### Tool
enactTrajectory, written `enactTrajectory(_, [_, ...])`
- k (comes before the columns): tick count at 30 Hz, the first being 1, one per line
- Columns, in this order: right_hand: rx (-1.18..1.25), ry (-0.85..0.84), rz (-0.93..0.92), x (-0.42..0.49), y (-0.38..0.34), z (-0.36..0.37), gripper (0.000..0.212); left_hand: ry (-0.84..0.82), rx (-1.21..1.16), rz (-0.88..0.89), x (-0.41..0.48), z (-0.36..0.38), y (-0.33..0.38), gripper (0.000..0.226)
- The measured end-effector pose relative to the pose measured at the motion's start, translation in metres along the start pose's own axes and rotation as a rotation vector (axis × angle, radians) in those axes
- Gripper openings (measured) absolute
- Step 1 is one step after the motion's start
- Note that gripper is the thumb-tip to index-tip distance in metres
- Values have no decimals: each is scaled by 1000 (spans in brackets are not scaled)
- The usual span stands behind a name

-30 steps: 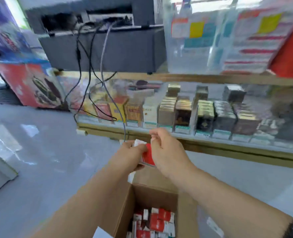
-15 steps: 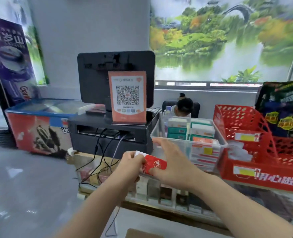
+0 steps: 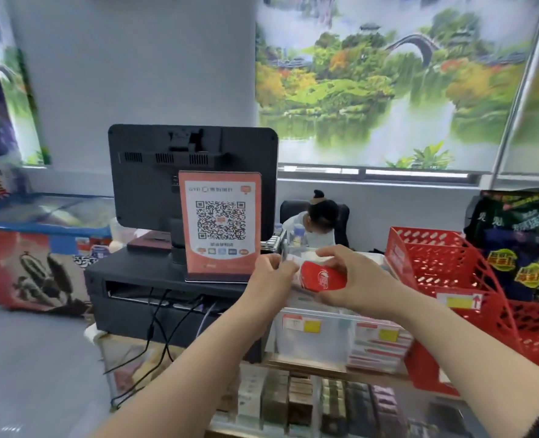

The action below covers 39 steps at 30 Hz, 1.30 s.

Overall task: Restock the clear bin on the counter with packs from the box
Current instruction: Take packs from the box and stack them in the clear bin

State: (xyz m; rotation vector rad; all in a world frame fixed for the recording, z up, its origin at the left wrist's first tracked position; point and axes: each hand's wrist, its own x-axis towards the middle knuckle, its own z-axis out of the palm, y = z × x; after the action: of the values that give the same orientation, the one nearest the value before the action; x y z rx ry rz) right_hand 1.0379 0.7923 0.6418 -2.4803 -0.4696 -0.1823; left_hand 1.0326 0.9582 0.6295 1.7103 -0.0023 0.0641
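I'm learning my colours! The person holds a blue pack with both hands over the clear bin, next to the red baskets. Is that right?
Not quite: the head view shows the pack is red, not blue. The rest holds: the left hand and right hand both hold it over the clear bin, next to the red baskets.
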Motion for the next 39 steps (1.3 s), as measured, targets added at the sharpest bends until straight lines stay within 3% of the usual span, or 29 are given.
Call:
enactTrajectory(3, [17,-37,112,21,23,-3,66,57,83,104,12,1,0,39])
enactTrajectory(8, [-102,-171,254,73,68,22,69,73,97,195,14,2,1,30])
enactTrajectory(12, [-241,-403,275,115,93,57,79,108,125,221,22,5,0,28])
enactTrajectory(15, [-412,-575,224,136,117,96,66,121,131,224,31,9,-2,24])
enactTrajectory(18, [-457,-642,274,148,137,121,52,108,158,244,41,16,-4,22])
enactTrajectory(23, [-583,-957,319,163,154,131,85,88,176,264,56,30,-4,21])
enactTrajectory(29, [-650,-1007,272,147,128,113,81,51,140,278,61,42,-5,23])
enactTrajectory(35, [-680,-1130,314,150,123,112,52,62,103,293,61,38,-8,22])
enactTrajectory(39, [-632,-1058,353,150,126,110,50,65,103,294,59,36,-9,21])
